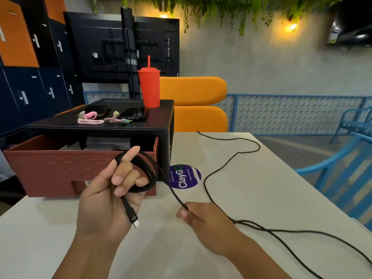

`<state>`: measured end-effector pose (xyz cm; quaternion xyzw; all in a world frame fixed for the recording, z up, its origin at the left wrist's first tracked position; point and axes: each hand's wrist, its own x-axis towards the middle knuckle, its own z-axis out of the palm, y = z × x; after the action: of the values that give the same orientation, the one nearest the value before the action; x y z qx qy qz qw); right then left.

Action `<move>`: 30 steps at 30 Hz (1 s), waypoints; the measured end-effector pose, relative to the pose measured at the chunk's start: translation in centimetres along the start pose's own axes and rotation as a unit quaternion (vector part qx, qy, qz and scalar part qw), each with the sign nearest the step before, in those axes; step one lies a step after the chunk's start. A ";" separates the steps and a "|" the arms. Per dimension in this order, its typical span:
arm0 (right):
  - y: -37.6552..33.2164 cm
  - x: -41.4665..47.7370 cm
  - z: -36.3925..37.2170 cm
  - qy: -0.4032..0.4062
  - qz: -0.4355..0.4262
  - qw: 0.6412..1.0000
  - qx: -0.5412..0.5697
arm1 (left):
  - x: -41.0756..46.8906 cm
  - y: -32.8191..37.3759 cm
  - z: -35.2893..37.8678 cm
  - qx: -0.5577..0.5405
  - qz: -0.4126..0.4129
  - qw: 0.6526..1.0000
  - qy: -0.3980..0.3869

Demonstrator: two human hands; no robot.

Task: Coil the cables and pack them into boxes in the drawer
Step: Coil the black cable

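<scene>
cable [141, 174] coiling beside open drawer [80, 166], tumbler [149, 87] above.

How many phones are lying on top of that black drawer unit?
2: one dark phone at the back left behind the pink cables, another phone beside the red cup. Nothing seems hidden.

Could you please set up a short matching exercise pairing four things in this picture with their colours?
Things:
1. tumbler with straw
2. open drawer
3. cable being coiled
4. round ClayGo sticker

Colours:
A. black
B. purple
C. red
D. reddish brown

Pairs: 1-C, 2-D, 3-A, 4-B
</scene>
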<state>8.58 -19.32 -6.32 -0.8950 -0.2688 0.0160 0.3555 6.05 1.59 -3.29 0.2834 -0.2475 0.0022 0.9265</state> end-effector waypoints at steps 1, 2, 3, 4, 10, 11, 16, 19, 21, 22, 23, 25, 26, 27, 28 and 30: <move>-0.5 -0.1 -0.1 -0.033 0.004 0.999 -0.007 | 0.0 0.0 0.7 0.030 0.020 0.999 0.009; -1.0 -0.3 -0.2 -0.069 0.008 0.998 -0.011 | 0.2 -0.3 1.4 0.062 0.038 0.997 0.010; -1.5 -0.4 -0.4 -0.105 0.010 0.994 -0.012 | 0.5 -0.9 2.1 0.110 0.054 0.992 0.028; -1.9 -0.6 -0.5 -0.137 0.008 0.990 -0.012 | 0.3 -1.7 2.6 0.150 0.064 0.984 0.070; -3.7 -1.3 -1.7 -0.198 -0.020 0.977 -0.075 | 0.2 -4.6 4.9 0.389 0.079 0.902 0.169; -3.8 -1.4 -1.9 -0.198 -0.035 0.975 -0.094 | 0.1 -5.0 4.4 0.449 0.073 0.877 0.156; -3.3 -1.5 -2.6 -0.103 -0.136 0.968 -0.184 | -0.2 -6.0 2.5 0.692 0.002 0.720 0.054; -2.3 -1.3 -3.6 -0.004 -0.189 0.970 -0.155 | -0.2 -6.2 2.7 0.681 -0.053 0.730 0.040; -2.1 -1.2 -4.2 0.061 -0.180 0.976 -0.106 | -0.3 -6.2 3.4 0.598 -0.119 0.792 0.029; -2.0 -1.2 -4.4 0.102 -0.174 0.976 -0.086 | -0.4 -6.1 3.8 0.550 -0.142 0.822 0.031; -2.0 -1.2 -4.6 0.141 -0.169 0.973 -0.065 | -0.5 -5.9 4.3 0.518 -0.155 0.840 0.033; -1.8 -1.2 -4.9 0.183 -0.121 0.976 -0.016 | -0.5 -5.4 5.0 0.482 -0.165 0.860 0.023; -1.7 -1.2 -5.0 0.192 -0.090 0.977 0.000 | -0.5 -5.4 5.3 0.468 -0.169 0.867 0.016; -1.5 -1.2 -5.0 0.196 -0.071 0.978 0.010 | -0.6 -5.3 5.4 0.457 -0.174 0.872 0.011; -1.3 -1.1 -4.9 0.194 -0.062 0.979 0.006 | -0.6 -5.4 5.4 0.446 -0.181 0.877 0.010; -1.1 -0.9 -4.8 0.166 -0.067 0.984 -0.024 | -0.6 -5.4 5.5 0.433 -0.193 0.880 0.011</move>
<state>8.38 -22.11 -2.20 -0.8736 -0.2659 -0.1628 0.3737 3.76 -5.76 -2.49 0.6988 -0.1518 -0.0668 0.6959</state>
